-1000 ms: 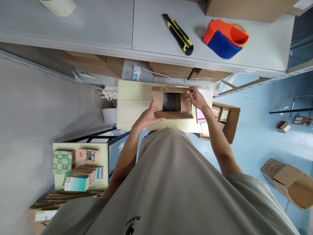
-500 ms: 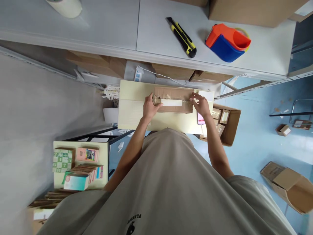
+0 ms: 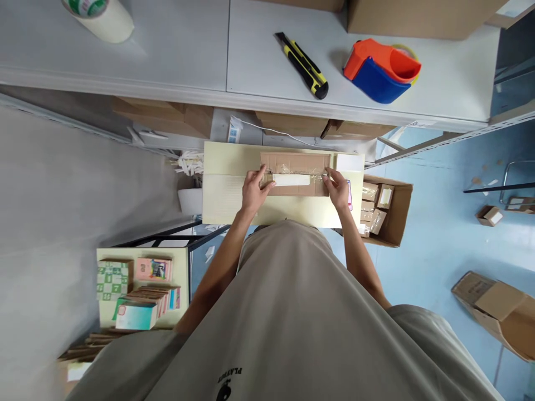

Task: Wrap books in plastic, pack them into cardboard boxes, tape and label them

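A small brown cardboard box (image 3: 295, 164) lies closed on a pale yellow board (image 3: 228, 189), with a white label and clear tape across its top. My left hand (image 3: 254, 188) grips the box's left end, fingers curled over the edge. My right hand (image 3: 338, 188) presses on the box's right end, fingers bent onto the tape. A phone with a pink screen lies under my right hand, mostly hidden.
On the grey shelf above lie a yellow-black utility knife (image 3: 303, 65), an orange and blue tape dispenser (image 3: 380, 69) and a tape roll (image 3: 100, 15). An open carton of small boxes (image 3: 387, 209) stands at the right. Stacked card boxes (image 3: 140, 289) sit at lower left.
The box was open with a dark item showing inside; its flaps are now shut. Both hands have moved onto the box's ends and hold it closed.
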A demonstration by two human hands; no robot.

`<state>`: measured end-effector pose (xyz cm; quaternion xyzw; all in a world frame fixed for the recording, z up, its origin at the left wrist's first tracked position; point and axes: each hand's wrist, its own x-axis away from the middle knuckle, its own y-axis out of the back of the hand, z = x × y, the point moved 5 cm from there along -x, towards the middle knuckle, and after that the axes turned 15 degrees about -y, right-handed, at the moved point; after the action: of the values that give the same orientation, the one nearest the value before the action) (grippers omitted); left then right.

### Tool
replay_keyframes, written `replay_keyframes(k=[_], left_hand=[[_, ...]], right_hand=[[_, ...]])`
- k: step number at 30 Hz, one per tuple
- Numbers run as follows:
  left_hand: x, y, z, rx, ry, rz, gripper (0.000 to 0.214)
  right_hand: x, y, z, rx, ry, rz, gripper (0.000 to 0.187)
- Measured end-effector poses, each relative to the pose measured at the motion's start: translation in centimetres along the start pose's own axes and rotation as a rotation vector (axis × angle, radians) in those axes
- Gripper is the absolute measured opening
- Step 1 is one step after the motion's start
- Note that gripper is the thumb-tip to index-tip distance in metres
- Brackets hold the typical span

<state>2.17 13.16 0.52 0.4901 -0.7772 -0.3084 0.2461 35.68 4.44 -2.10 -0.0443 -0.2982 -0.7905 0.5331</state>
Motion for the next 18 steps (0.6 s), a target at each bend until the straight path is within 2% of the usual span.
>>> replay_keyframes(k=[5,10,18], left_hand=[[1.2,-0.6,0.3,0.004,-0.013,0.031,0.073],[1.2,-1.6,1.2,0.031,-0.027,0.014,0.071],[1.2,-1.5,1.7,0.051,-0.031,-0.040,0.069]], right_hand=[[1.7,0.3,-1.5,-0.012,-0.023,-0.018,0.073],[1.6,-0.1,-3.0,-0.020,-0.047,0.013,0.079],[1.6,0.0,-2.9,-0.029,-0.056,0.021,0.088]])
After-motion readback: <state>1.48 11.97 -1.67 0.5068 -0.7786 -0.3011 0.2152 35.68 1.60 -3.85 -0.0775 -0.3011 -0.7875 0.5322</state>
